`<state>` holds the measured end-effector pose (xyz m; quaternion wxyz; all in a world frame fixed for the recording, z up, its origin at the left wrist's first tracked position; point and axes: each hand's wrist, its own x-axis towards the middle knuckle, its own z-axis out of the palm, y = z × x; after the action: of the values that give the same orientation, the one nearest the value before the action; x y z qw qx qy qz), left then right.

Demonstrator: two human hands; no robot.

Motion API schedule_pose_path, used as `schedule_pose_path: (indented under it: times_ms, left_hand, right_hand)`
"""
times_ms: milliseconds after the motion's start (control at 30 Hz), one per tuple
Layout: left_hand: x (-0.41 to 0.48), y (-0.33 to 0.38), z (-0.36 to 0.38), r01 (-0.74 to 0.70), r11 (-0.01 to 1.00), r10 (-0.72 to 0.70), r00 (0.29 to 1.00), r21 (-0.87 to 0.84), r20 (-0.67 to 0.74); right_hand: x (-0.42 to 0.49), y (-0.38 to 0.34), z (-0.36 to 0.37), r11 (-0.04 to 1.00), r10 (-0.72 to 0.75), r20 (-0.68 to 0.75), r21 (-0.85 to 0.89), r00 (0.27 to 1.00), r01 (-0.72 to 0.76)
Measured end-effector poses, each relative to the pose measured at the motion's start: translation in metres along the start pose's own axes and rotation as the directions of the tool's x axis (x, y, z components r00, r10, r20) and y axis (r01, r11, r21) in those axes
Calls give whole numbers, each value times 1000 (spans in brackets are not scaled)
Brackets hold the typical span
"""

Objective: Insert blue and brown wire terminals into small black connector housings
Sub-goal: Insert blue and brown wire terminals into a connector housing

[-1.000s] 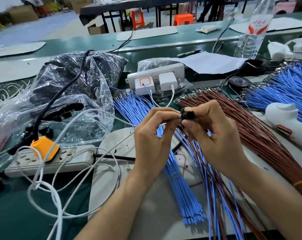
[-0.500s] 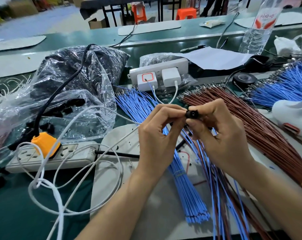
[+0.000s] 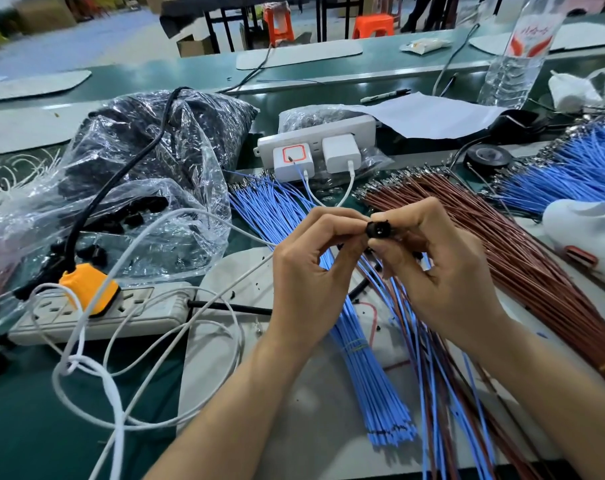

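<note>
A small black connector housing point(image 3: 378, 229) is held between both hands above the table, its open end facing me. My right hand point(image 3: 432, 268) pinches it with thumb and forefinger. The fingertips of my left hand point(image 3: 315, 268) are pinched together right against the housing's left side; what they hold is hidden. A bundle of blue wires point(image 3: 360, 341) lies under my hands. Brown wires point(image 3: 523, 265) fan out to the right. More blue and brown wires point(image 3: 446, 393) trail down below my right hand.
A clear plastic bag of black housings point(image 3: 131, 202) lies at the left. A white power strip with an orange plug point(image 3: 96, 306) and looped white cables sit at front left. A second strip with chargers point(image 3: 315, 147), a tape roll point(image 3: 488, 157), a water bottle point(image 3: 519, 53) and another blue bundle point(image 3: 578, 174) stand behind.
Both hands stay together on the housing. The housing has turned slightly, so its open face now points toward me. The view has shifted a little.
</note>
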<state>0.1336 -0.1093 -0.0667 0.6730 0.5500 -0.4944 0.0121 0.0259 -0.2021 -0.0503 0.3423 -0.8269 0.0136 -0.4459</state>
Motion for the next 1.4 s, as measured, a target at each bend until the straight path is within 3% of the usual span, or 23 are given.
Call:
schedule_pose_path:
  times_ms: [733, 1067, 1400]
  left_hand:
    - [-2, -6, 5, 54, 998, -54, 998, 24, -12]
    - [-5, 6, 4, -108, 991, 102, 992, 75, 73]
    - [-3, 2, 5, -71, 990, 76, 996, 122, -40]
  right_hand:
    - [-4, -1, -3, 998, -32, -6, -60, 999, 31]
    - [0, 4, -2, 996, 57, -28, -71, 998, -59]
    - [3, 15, -5, 990, 70, 13, -123, 997, -68]
